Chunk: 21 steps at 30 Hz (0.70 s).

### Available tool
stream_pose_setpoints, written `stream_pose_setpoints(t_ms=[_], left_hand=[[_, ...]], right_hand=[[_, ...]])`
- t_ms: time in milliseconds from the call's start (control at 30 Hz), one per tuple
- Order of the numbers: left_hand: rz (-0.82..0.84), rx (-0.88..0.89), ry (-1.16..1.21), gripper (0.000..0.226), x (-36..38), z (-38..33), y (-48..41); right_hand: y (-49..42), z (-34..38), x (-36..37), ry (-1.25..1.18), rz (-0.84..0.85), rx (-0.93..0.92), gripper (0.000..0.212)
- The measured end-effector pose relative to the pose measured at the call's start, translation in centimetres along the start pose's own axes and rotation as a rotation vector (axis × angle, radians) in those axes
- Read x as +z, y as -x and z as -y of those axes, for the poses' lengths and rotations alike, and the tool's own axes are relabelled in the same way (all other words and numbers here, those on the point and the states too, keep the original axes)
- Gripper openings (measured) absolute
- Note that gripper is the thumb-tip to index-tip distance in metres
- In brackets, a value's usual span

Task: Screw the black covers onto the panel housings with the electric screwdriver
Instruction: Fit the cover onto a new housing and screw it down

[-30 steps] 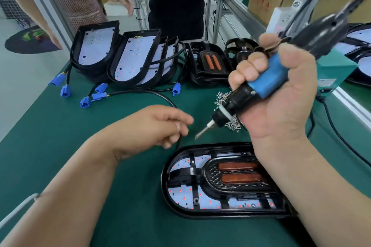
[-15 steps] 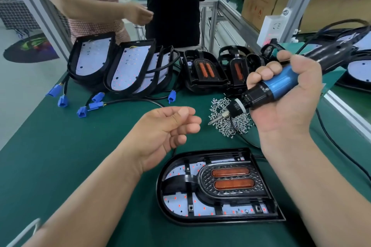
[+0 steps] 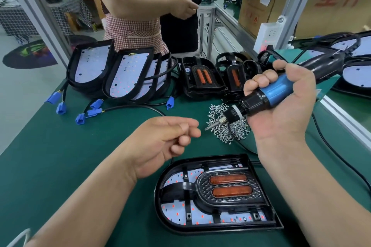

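Right hand (image 3: pixel 281 124) grips screwdriver (image 3: pixel 276 90); box (image 3: pixel 337 8) print illegible.

The desk (image 3: pixel 60 156) is dark green. The electric screwdriver (image 3: pixel 275 91) has a blue grip and black ends. The panel housing (image 3: pixel 172 211) is black, its white board dotted red. Its black cover (image 3: pixel 230 201) bears two orange lenses. The connectors (image 3: pixel 61 108) are blue, the screws (image 3: pixel 236 130) silver, and the apron (image 3: pixel 136 32) red-checked.

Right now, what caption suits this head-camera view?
Right hand grips the electric screwdriver over loose screws; left hand hovers beside its bit, panel housing nearby.
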<state>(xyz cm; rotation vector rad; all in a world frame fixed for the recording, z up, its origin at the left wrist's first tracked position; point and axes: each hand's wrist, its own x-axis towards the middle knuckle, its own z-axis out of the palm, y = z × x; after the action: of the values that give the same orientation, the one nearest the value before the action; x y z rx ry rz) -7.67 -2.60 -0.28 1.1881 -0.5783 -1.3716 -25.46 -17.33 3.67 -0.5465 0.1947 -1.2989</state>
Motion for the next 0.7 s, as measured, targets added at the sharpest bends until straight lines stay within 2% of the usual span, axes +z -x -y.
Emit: stream_pose_setpoints(t_ms=[233,400,700], left_hand=[[0.086,0.041,-0.075,0.012,0.09,-0.03,0.22],[0.075,0.086,-0.15,0.009,0.39,0.22,0.12],[0.091,0.058,-0.04,0.016,0.53,0.16,0.24]], right_hand=[[-0.18,0.0,-0.01,-0.02,-0.011,0.007,0.008],[-0.05,-0.33,-0.03,-0.02,-0.006,0.017,0.007],[0.03,-0.33,-0.05,-0.026,0.005,0.006,0.01]])
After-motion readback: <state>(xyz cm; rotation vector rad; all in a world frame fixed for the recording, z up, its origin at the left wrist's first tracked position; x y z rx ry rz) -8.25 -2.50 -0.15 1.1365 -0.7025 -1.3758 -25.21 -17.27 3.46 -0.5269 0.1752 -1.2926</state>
